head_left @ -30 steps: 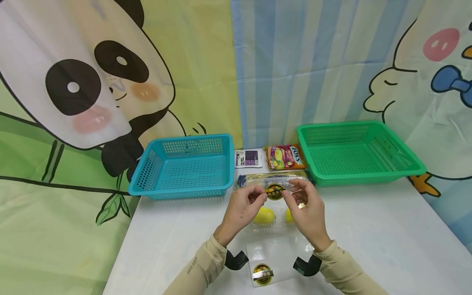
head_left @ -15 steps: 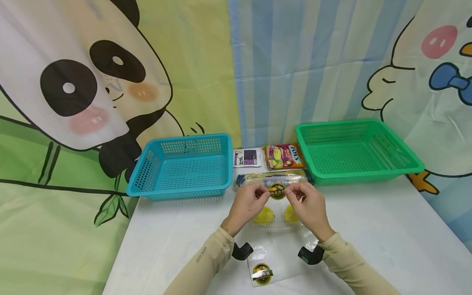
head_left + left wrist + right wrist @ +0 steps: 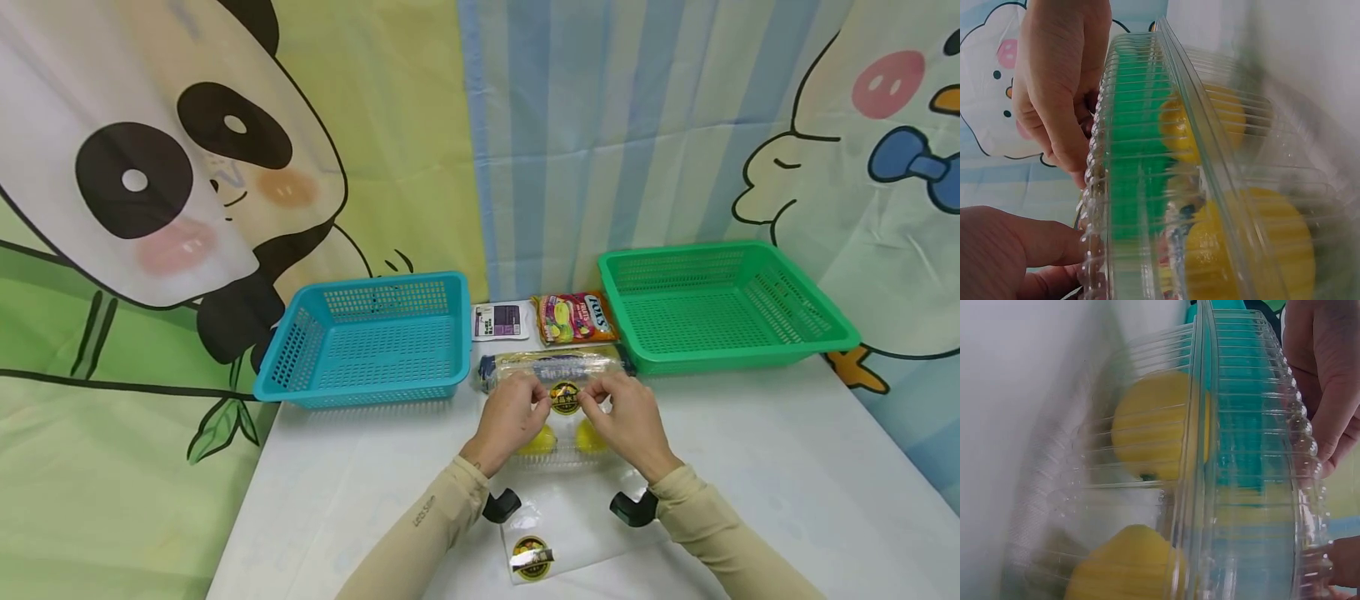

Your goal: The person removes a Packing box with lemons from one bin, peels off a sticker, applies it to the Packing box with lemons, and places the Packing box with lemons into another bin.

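Note:
A round black-and-gold sticker point(image 3: 565, 398) lies between my fingertips, over the lid of a clear plastic clamshell box point(image 3: 562, 457). My left hand point(image 3: 512, 421) pinches its left side. On the other side, the thumb and forefinger of my right hand point(image 3: 628, 423) pinch it. Both hands are low, close to the ribbed lid in the wrist views; whether the sticker touches the lid is hard to tell. Inside the shut box are yellow lemons point(image 3: 1250, 244), seen through the plastic as another lemon point(image 3: 1157, 422) in the right wrist view.
In front of the box lies a glossy sheet point(image 3: 581, 517) with another round sticker point(image 3: 532, 558). Behind it are a clear-wrapped pack point(image 3: 555, 363), a Fox's sweets bag point(image 3: 573, 318) and a white packet point(image 3: 500, 321). A blue basket point(image 3: 367, 396) stands left, a green basket point(image 3: 742, 358) right.
Both hands have drawn closer together around the sticker, and the sticker has come down slightly toward the box lid. The box and baskets stay in place.

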{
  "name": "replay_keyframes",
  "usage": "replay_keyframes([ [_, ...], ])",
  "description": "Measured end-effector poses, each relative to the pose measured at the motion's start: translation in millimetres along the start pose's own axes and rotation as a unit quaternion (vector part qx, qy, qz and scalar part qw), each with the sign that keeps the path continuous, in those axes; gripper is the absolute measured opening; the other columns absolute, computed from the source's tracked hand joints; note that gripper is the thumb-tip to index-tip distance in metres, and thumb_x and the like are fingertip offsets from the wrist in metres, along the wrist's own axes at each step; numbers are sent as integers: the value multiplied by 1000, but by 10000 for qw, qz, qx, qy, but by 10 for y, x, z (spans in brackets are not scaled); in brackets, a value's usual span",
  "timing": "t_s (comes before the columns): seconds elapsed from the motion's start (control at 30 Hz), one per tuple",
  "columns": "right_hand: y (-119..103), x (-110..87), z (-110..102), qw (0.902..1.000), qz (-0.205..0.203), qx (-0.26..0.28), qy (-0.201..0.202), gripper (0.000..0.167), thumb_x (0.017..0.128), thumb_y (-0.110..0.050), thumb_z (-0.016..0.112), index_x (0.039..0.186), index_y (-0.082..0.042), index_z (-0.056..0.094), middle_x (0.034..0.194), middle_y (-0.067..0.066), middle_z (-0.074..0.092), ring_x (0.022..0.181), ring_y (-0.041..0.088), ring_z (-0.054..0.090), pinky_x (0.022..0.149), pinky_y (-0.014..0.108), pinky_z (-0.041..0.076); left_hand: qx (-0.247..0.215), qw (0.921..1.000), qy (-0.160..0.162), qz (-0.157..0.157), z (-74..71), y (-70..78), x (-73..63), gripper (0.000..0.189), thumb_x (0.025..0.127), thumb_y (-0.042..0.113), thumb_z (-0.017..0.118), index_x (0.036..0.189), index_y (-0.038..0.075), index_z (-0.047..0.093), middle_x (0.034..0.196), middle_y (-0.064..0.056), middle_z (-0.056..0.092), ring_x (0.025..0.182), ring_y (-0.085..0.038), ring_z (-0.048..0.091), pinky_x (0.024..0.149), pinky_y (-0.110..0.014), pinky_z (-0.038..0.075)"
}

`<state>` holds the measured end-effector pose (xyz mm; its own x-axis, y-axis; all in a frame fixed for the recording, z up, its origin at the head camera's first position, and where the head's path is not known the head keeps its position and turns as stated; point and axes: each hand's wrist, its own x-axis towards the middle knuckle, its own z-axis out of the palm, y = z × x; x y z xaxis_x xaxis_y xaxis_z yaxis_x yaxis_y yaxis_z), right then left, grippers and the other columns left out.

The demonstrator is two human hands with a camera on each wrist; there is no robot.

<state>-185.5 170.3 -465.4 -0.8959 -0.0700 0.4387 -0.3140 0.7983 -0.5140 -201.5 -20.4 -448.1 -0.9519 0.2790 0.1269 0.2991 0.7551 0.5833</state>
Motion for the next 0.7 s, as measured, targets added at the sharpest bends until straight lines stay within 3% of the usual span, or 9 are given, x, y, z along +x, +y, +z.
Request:
replay_keyframes([
  [0.33, 25, 10, 49, 9998, -77, -199, -58, 18, 82, -15, 81, 71, -13, 67, 72, 2, 66, 71, 26, 61, 66, 39, 44, 257, 9997, -30, -36, 12, 4, 28, 17, 91, 17, 72, 75, 15, 67, 81, 3, 60, 71, -11, 52, 62, -25, 44],
  [0.7, 14, 8, 62, 9990, -64, -431, -135, 16, 81, -15, 80, 72, -15, 67, 74, 3, 66, 71, 21, 59, 65, 38, 40, 524, 9986, 76, 62, 55, 2, 35, 18, 86, 14, 74, 71, 16, 64, 79, 3, 59, 71, -12, 54, 62, -26, 45],
])
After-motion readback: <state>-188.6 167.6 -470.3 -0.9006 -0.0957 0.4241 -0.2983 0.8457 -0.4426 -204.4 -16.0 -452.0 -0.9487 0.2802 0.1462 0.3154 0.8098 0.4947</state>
